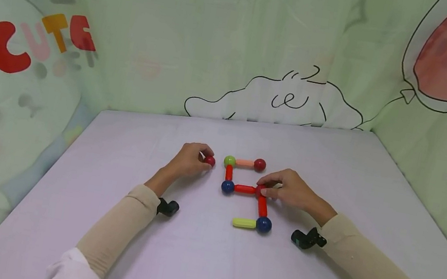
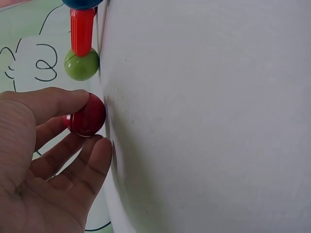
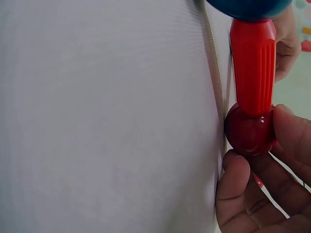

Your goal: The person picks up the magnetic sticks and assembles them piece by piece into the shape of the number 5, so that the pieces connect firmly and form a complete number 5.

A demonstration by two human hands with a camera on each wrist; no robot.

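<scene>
My left hand (image 1: 192, 160) pinches a loose red ball (image 1: 210, 161), just left of a chain of balls and rods. In the left wrist view the thumb lies against that ball (image 2: 88, 115). My right hand (image 1: 289, 188) holds another red ball (image 1: 259, 191) within the chain, partly hidden by the fingers. Two red rods (image 1: 245, 189) meet at this ball. One leads left to a blue ball (image 1: 227, 187), the other down to a second blue ball (image 1: 264, 225) with a yellow rod (image 1: 244, 223) attached. Above, a green ball (image 1: 229, 161) joins a peach rod (image 1: 244, 163) ending in a red ball (image 1: 260, 165).
The pieces lie on a pale cloth-covered table (image 1: 185, 261). Printed curtains (image 1: 169, 41) rise along its back and sides. A black wrist device (image 1: 168, 208) sits on the left arm and another (image 1: 308, 238) on the right.
</scene>
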